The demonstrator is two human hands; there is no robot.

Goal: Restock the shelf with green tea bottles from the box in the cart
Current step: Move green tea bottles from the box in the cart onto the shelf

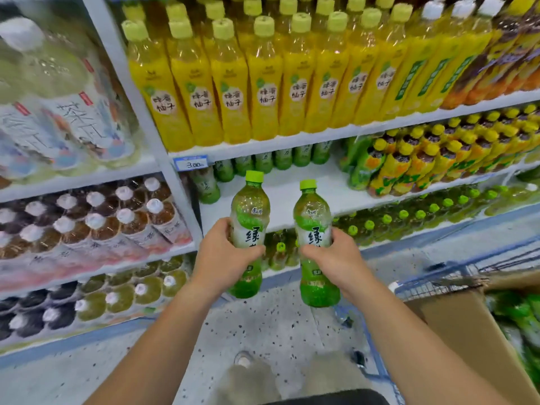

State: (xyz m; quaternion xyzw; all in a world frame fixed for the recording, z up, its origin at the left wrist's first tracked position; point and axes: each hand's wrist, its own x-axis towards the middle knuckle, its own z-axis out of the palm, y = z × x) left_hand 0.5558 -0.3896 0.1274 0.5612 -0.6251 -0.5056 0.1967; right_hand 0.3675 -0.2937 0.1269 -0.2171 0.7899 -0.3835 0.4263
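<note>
Left hand (pixel 220 252) wrapped around the middle of one green tea bottle (pixel 248 238), upright, green cap on top, centre of the frame. Right hand (pixel 336 255) gripping a second green tea bottle (pixel 317 244) the same way, upright, just beside the first, not touching it. Both bottles are held in the air in front of the middle shelf (pixel 280 185), white board, mostly bare at centre. At the back of that shelf a row of green bottles (pixel 263 163) stands under the shelf above; one more green bottle (pixel 206 185) sits nearer the front at its left end. Blue price tag (pixel 190 163) on the shelf edge above it. To the right on the same shelf, yellow-capped bottles (pixel 423 159) packed tight. Upper shelf: row of yellow juice bottles (pixel 233 80) with pale green caps. Left bay, left of the frame: white-capped bottles (pixel 96 217), clear and dark drinks, blurred. Lower right of the frame: open cardboard box (pixel 461 323) with green bottles in the box (pixel 520 314), blurred, count unclear. Wire cart (pixel 438 283) rim behind the box. Speckled floor (pixel 263 331) at bottom centre, a shoe (pixel 244 359) visible.
</note>
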